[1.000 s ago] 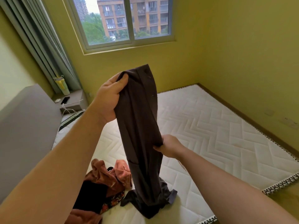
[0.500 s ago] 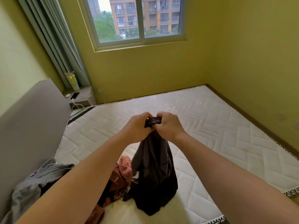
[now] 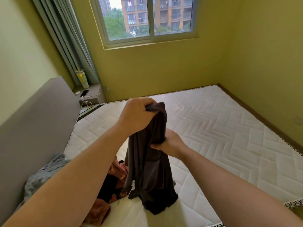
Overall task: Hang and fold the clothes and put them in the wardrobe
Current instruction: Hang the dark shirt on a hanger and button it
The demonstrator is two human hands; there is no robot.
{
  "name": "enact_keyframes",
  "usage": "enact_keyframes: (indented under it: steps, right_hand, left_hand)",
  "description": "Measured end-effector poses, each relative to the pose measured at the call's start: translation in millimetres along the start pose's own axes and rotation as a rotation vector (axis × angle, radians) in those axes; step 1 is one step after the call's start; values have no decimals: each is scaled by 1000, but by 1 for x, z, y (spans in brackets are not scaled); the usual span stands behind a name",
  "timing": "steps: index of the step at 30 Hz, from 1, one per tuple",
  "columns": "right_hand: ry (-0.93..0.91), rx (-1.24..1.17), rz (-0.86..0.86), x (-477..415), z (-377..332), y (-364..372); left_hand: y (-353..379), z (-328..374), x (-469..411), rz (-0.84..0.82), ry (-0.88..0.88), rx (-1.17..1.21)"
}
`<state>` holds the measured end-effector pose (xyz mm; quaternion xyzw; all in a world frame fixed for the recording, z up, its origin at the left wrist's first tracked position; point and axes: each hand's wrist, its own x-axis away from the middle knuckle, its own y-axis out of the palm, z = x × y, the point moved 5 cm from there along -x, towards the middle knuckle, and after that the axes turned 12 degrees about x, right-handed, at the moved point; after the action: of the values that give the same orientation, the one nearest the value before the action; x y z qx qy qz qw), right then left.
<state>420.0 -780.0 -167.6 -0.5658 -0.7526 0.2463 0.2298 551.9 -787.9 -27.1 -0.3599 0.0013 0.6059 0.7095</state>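
Item: dark grey soft-fabric garment (image 3: 147, 169), hanging over the white quilted mattress (image 3: 213, 128), hem touching it. Our left hand (image 3: 136, 115) has a closed grip on its top; our right hand (image 3: 170, 143) pinches it lower down. We cannot read the lettering on the neighbouring rust-brown garment (image 3: 115, 169).

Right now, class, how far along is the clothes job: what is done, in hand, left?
Done: nothing visibly folded or hung. In hand: the left hand grips the dark garment at its top, the right hand holds it lower. Left: the pile of clothes and grey garment on the mattress.
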Motion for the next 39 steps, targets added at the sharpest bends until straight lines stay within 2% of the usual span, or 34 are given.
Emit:
enact_keyframes:
  steps: [4, 6, 7, 10, 13, 15, 16, 18, 21, 30, 35, 39]
  right_hand:
    - [102, 80, -63, -4, 12, 18]
    - [127, 141, 28, -6, 11, 4]
    - [118, 175, 96, -8, 7, -7]
    - [37, 209, 240, -16, -17, -39]
    - [-67, 258, 303, -21, -45, -60]
    - [-102, 283, 347, -20, -58, -67]
    - [-107, 289, 368, -18, -60, -71]
    - [-95, 296, 411, -12, -57, -82]
    - [-36, 303, 460, -2, -33, -100]
    - [119, 222, 528, 43, 44, -152]
    - [197, 219, 661, 83, 68, -211]
    - [305, 293, 792, 123, 82, -264]
  left_hand:
    - [-33, -7, 1, 328, -66, 77]
    - [-50, -19, 6, 433, -113, -12]
    - [-56, -28, 8, 432, -159, -86]
    - [-53, -57, 15, 288, -303, -195]
    - [-9, -66, 29, 33, -406, 67]
    - [28, -64, 37, -147, -380, 148]
    - [41, -64, 37, -169, -334, 110]
    - [49, -64, 28, -78, -262, 10]
    - [52, -56, 9, -4, -271, 29]
    - [119, 40, -45, -167, 86, -166]
    - [167, 81, -72, -40, 72, -244]
    - [211, 117, -93, -57, 97, -234]
